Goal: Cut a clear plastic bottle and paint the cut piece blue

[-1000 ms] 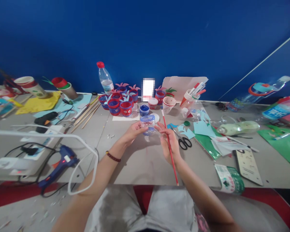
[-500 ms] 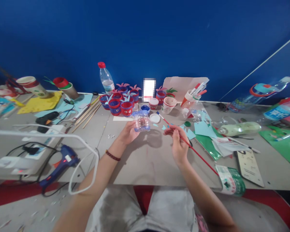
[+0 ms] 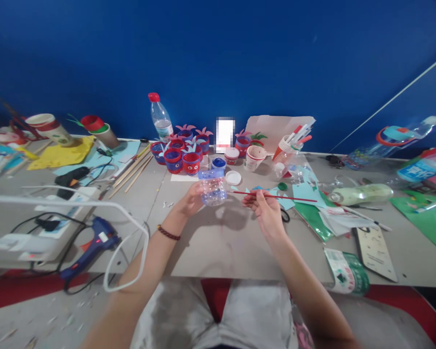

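Observation:
My left hand (image 3: 192, 199) is closed around the side of a clear plastic bottle piece (image 3: 212, 188) with blue paint on its upper band, held above the table. In my right hand (image 3: 265, 211) is a thin red paintbrush (image 3: 294, 198), gripped between thumb and fingers and lying almost level. Its tip end points left at the bottle piece; whether it touches the plastic I cannot tell. Just behind stand an open pot of blue paint (image 3: 218, 164) and a white lid (image 3: 233, 178). Several red-and-blue painted cups (image 3: 173, 162) with paper leaves are grouped behind to the left.
A blue glue gun (image 3: 94, 242) and a white power strip (image 3: 63, 228) with looping cables lie at the left. Paper cups (image 3: 255, 159), a cup of pens (image 3: 283, 148) and blue paper scraps (image 3: 307, 193) are at right, with a phone (image 3: 376, 252) near the front edge.
The paintbrush has swung from a slant, bristles up by the paint pot, to nearly level with its tip at the bottle piece. The bottle piece is tilted differently, slightly lower.

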### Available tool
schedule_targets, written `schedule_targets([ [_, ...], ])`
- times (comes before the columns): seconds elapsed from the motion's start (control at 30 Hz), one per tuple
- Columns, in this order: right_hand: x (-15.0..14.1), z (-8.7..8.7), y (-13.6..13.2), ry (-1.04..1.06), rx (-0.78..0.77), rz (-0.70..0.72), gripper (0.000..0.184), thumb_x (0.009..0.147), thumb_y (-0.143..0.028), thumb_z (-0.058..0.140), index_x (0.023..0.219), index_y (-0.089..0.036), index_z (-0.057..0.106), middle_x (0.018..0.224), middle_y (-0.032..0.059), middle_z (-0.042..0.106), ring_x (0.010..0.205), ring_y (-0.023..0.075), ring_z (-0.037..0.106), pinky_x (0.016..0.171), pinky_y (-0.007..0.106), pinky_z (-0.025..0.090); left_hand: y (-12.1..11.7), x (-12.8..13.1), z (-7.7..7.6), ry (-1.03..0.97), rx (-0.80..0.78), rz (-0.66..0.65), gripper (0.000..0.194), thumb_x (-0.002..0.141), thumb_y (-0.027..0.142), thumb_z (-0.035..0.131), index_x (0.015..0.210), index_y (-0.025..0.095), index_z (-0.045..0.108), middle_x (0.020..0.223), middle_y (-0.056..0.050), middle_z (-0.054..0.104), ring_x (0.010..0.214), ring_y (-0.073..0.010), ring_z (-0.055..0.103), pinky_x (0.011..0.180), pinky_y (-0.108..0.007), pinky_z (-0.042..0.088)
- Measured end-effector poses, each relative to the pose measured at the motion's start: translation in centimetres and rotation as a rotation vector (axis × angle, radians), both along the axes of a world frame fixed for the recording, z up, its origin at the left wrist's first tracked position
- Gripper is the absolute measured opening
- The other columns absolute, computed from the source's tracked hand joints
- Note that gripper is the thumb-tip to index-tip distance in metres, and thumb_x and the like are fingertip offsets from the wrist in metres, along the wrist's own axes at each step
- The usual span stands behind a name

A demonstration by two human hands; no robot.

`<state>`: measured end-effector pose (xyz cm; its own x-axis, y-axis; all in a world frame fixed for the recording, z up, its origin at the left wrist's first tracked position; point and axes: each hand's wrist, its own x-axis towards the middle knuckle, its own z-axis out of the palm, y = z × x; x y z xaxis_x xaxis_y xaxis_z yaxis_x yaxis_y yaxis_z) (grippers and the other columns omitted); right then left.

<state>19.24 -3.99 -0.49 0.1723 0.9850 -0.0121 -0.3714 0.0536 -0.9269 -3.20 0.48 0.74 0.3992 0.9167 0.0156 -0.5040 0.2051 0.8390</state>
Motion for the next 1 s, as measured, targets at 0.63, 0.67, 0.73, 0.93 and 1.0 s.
schedule_targets([
  [0.63, -0.22, -0.1, -0.01, 0.102, -0.07, 0.141, 0.045, 0.07, -0.059, 0.083, 0.078, -0.02, 0.061, 0.066, 0.0001, 0.068, 0.06, 0.0143, 0.067, 0.06, 0.028, 0.06, -0.38, 0.21, 0.59, 0.004, -0.011, -0.085, 0.069, 0.047, 0.045, 0.085, 0.11, 0.021, 0.07, 0.115, -0.013, 0.073, 0.124, -0.0399, 0.061, 0.101, -0.048, 0.051],
  [0.67, -0.23, -0.06, -0.02, 0.11, -0.075, 0.142, 0.046, 0.069, -0.059, 0.083, 0.078, -0.019, 0.062, 0.066, 0.0, 0.068, 0.061, 0.0142, 0.067, 0.06, 0.028, 0.06, -0.37, 0.19, 0.51, -0.001, -0.015, -0.08, 0.07, 0.046, 0.045, 0.085, 0.111, 0.022, 0.07, 0.115, -0.013, 0.073, 0.125, -0.04, 0.06, 0.101, -0.048, 0.051],
  [0.73, -0.25, -0.03, -0.04, 0.116, -0.078, 0.143, 0.045, 0.069, -0.058, 0.084, 0.078, -0.019, 0.062, 0.066, 0.0, 0.068, 0.062, 0.0144, 0.067, 0.06, 0.028, 0.06, -0.33, 0.14, 0.31, -0.005, -0.022, -0.072, 0.068, 0.047, 0.045, 0.084, 0.109, 0.022, 0.07, 0.113, -0.013, 0.074, 0.126, -0.0399, 0.059, 0.101, -0.048, 0.051],
  [0.93, -0.19, 0.03, -0.02, 0.127, -0.075, 0.121, 0.046, 0.068, -0.059, 0.084, 0.077, -0.02, 0.063, 0.065, -0.0005, 0.068, 0.063, 0.0148, 0.067, 0.059, 0.028, 0.059, -0.07, -0.09, -0.15, 0.01, 0.002, -0.085, 0.058, 0.049, 0.051, 0.083, 0.097, 0.018, 0.074, 0.108, -0.014, 0.075, 0.126, -0.0395, 0.059, 0.1, -0.046, 0.052],
  [1.0, -0.19, 0.2, -0.05, 0.14, -0.083, 0.113, 0.047, 0.065, -0.059, 0.086, 0.076, -0.019, 0.063, 0.064, -0.0011, 0.068, 0.062, 0.0142, 0.067, 0.059, 0.026, 0.058, 0.05, -0.17, -0.18, 0.026, 0.023, -0.081, 0.06, 0.049, 0.054, 0.083, 0.095, 0.017, 0.075, 0.109, -0.015, 0.074, 0.126, -0.0392, 0.059, 0.102, -0.045, 0.052],
])
